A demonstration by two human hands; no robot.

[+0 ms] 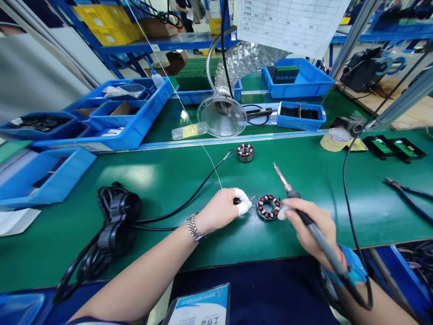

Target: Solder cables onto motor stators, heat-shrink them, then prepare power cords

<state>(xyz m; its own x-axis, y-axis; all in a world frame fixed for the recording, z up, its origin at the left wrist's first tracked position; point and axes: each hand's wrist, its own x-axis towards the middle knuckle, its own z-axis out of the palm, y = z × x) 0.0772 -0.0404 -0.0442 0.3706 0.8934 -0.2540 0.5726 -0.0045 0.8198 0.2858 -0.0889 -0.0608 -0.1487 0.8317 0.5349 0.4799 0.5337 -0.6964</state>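
Observation:
My left hand (pixel 226 207), with white finger cots on its fingertips, is closed in a pinch on the end of a black cable (pixel 154 228). Thin leads stick out of the pinch toward a stator with copper windings (pixel 268 207) lying on the green mat. A thin solder wire (pixel 212 161) runs down from above to this hand. My right hand (pixel 309 225) grips a soldering iron (pixel 306 217), its tip raised up and forward, apart from the stator. A finger of that hand is close beside the stator's right edge. Farther back sits a second stator (pixel 245 153), wired to another black cable (pixel 192 196).
A fume-extraction funnel (pixel 222 118) hangs over the back. Coiled cables (pixel 117 221) lie at left near blue parts bins (pixel 131 122). Pliers (pixel 409 194), a tape roll (pixel 335 139) and black modules (pixel 394 148) lie at right. A small blue tray (pixel 301 123) stands behind.

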